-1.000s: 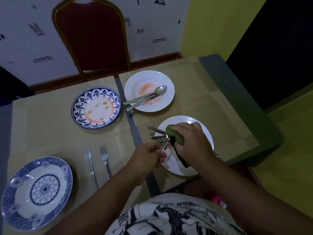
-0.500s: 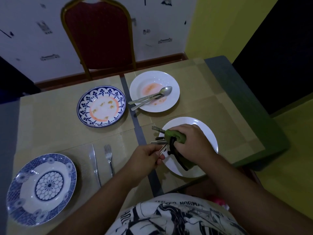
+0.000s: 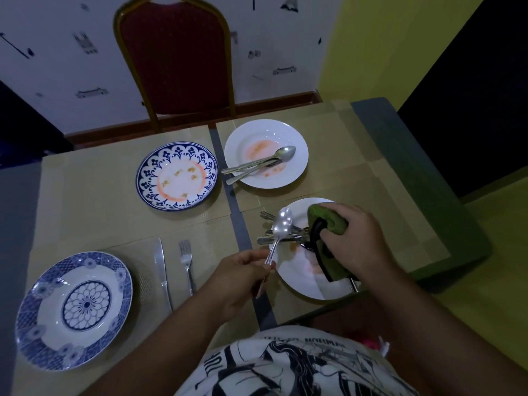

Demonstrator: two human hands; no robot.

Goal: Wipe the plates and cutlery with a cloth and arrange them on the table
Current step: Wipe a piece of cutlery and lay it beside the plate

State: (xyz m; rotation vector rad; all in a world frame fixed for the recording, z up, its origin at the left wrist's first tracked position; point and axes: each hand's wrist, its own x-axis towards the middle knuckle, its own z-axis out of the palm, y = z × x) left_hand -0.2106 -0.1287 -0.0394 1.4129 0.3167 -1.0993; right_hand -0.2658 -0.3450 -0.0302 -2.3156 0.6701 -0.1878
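My left hand [image 3: 238, 277] pinches the handle of a steel spoon [image 3: 281, 225], its bowl lifted over the near white plate [image 3: 303, 281]. Gripped in my right hand [image 3: 353, 242] is a green cloth with black trim [image 3: 328, 224], held just right of the spoon above that plate. Several more pieces of cutlery [image 3: 281, 238] lie across the plate's left rim, partly hidden by the cloth. A stained white plate [image 3: 265, 154] farther back carries spoons [image 3: 258, 167]. A stained blue-patterned plate [image 3: 177, 175] sits at the middle. A clean blue plate [image 3: 74, 315] lies near left, with a knife [image 3: 163, 270] and fork [image 3: 187, 264] beside it.
Beige placemats [image 3: 97, 212] cover the grey table [image 3: 423, 178]. A red chair with a gold frame [image 3: 177, 61] stands at the far side. The table's right edge drops off near my right hand.
The spoon has come out of the cloth; its bowl now shows bare, left of the cloth. My right hand with the cloth has shifted right and back.
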